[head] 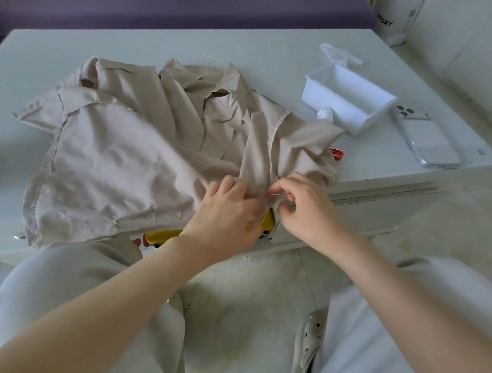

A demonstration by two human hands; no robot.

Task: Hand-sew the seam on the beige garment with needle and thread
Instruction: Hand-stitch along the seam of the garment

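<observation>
The beige garment (141, 147) lies crumpled across the pale table (192, 41), its near edge hanging over the front. My left hand (227, 211) pinches a fold of the garment's seam at the table's front edge. My right hand (305, 209) pinches a thin needle (278, 194) that points left into that fold, right beside my left fingers. The thread is too fine to make out.
A white open box (349, 98) with a white spool (325, 115) stands at the back right, a phone (424, 136) beside it. A red clip (337, 153) peeks from under the garment. A yellow object (163, 237) sits below the table edge. My knees are under the front.
</observation>
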